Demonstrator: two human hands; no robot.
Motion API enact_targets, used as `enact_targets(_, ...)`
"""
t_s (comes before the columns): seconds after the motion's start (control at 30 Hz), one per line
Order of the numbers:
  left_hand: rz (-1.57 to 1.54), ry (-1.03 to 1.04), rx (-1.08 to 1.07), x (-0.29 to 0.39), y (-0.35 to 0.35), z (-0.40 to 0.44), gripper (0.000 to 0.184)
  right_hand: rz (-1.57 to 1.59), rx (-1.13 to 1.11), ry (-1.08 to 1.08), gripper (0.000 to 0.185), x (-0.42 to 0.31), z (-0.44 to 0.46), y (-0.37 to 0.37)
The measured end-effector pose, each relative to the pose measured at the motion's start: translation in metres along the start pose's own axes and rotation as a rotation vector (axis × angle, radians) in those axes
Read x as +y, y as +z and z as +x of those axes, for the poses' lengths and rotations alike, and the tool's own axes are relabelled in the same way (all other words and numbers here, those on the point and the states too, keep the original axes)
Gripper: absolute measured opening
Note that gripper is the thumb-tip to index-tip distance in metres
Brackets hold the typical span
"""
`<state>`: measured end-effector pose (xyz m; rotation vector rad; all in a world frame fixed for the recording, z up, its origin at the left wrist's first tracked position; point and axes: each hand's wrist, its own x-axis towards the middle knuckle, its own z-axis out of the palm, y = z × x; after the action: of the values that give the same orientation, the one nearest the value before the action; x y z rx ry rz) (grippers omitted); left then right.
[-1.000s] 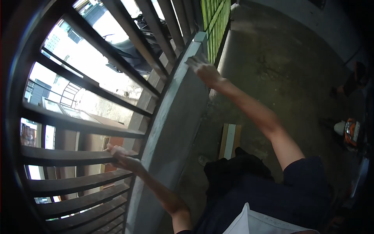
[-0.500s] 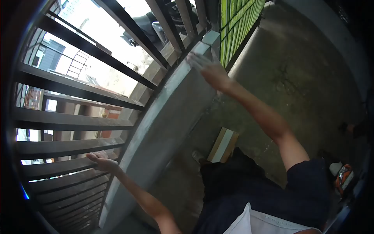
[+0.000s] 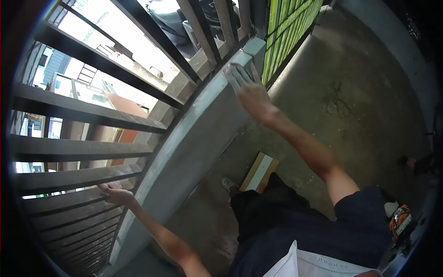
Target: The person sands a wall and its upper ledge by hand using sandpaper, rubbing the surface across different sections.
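My left hand is wrapped round a dark slat of the railing, low on the left, its fingers partly hidden by the slat. My right hand lies on the pale top of the low wall, near the wall's far end. Its fingers are stretched out and look greyish; whether a thin cloth or dust is on them I cannot tell. The railing's slats rise from the wall's outer edge.
A bright green slatted gate meets the wall's far end. On the concrete floor a brown box with a pale stripe lies by my shoe. An orange-and-black item is at the right. Parked vehicles show beyond the railing.
My right hand has shifted slightly down along the ledge and its fingers look sharper. My left hand stays at the railing. The view has tilted a little.
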<state>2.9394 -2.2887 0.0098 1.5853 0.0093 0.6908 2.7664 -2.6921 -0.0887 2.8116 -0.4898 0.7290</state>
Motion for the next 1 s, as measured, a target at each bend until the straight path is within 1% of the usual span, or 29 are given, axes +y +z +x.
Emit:
enact_targets(0.03,0.039,0.032,-0.098,-0.029,-0.021,0.020,0.035,0.052,0.070,-0.022,0.051,0.002,-0.008,0.006)
enact_targets(0.07,0.043,0.027,-0.092,-0.043,-0.024,0.030,0.035,0.055,0.067,-0.030,0.051,0.007,-0.002,0.007)
enact_targets(0.13,0.159,0.172,0.023,-0.057,-0.033,0.038,0.037,-0.019,0.000,-0.084,0.052,0.018,0.014,0.002)
enact_targets(0.17,0.244,0.228,0.042,-0.018,-0.011,0.010,0.041,-0.034,-0.113,-0.067,0.053,0.018,0.025,-0.006)
enact_targets(0.2,0.249,0.223,0.041,-0.028,-0.016,0.015,0.041,-0.033,-0.119,-0.070,0.053,0.014,0.022,-0.003)
enact_targets(0.27,0.250,0.399,0.121,-0.058,-0.023,0.038,0.042,-0.054,-0.045,-0.025,0.052,0.002,0.014,0.001)
enact_targets(0.3,0.036,0.123,0.000,-0.062,-0.032,0.041,0.041,-0.022,0.012,-0.045,0.053,-0.008,0.001,-0.005)
enact_targets(0.33,0.103,0.039,-0.067,-0.027,-0.017,0.020,0.042,0.000,0.070,-0.060,0.052,-0.013,-0.013,0.002)
enact_targets(0.4,0.048,0.065,-0.098,-0.034,-0.022,0.024,0.043,0.025,0.075,-0.129,0.051,0.000,0.000,-0.002)
enact_targets(0.47,0.156,0.235,-0.016,-0.062,-0.036,0.044,0.042,-0.045,-0.097,-0.128,0.051,0.011,0.023,-0.004)
enact_targets(0.5,0.268,0.293,0.049,-0.042,-0.023,0.025,0.043,-0.086,-0.157,-0.089,0.050,0.006,0.027,-0.004)
enact_targets(0.53,0.180,0.223,-0.040,-0.031,-0.021,0.019,0.043,-0.079,-0.121,-0.062,0.051,0.000,0.023,-0.003)
enact_targets(0.6,0.077,0.110,-0.063,-0.031,-0.019,0.016,0.043,0.048,-0.022,-0.061,0.052,-0.005,0.009,-0.009)
enact_targets(0.63,0.066,0.118,-0.058,-0.030,-0.016,0.019,0.043,0.045,-0.009,-0.060,0.052,0.000,0.011,-0.006)
enact_targets(0.7,-0.010,0.050,-0.137,-0.024,-0.017,0.014,0.044,0.090,-0.011,-0.131,0.053,0.007,0.010,-0.007)
enact_targets(0.73,0.039,0.063,-0.117,-0.021,-0.016,0.012,0.044,0.047,-0.089,-0.146,0.052,0.014,0.017,-0.004)
enact_targets(0.8,0.039,0.078,-0.161,-0.015,-0.013,0.008,0.044,0.042,-0.209,-0.052,0.053,0.002,0.026,-0.008)
enact_targets(0.83,0.015,0.070,-0.174,-0.022,-0.017,0.012,0.043,0.093,-0.104,0.000,0.054,-0.007,0.018,-0.002)
enact_targets(0.87,0.005,0.072,-0.158,-0.020,-0.020,0.008,0.043,0.131,-0.050,0.002,0.055,-0.020,0.005,-0.009)
enact_targets(0.93,-0.006,0.184,-0.258,-0.014,-0.013,0.011,0.036,0.295,0.007,-0.035,0.059,-0.030,-0.010,-0.012)
enact_targets(0.97,-0.042,0.148,-0.226,-0.017,-0.013,0.011,0.033,0.298,0.012,-0.044,0.059,-0.023,0.002,-0.012)
enact_targets(1.0,-0.100,0.046,-0.200,-0.022,-0.015,0.014,0.035,0.243,-0.048,-0.062,0.055,-0.017,0.013,-0.016)
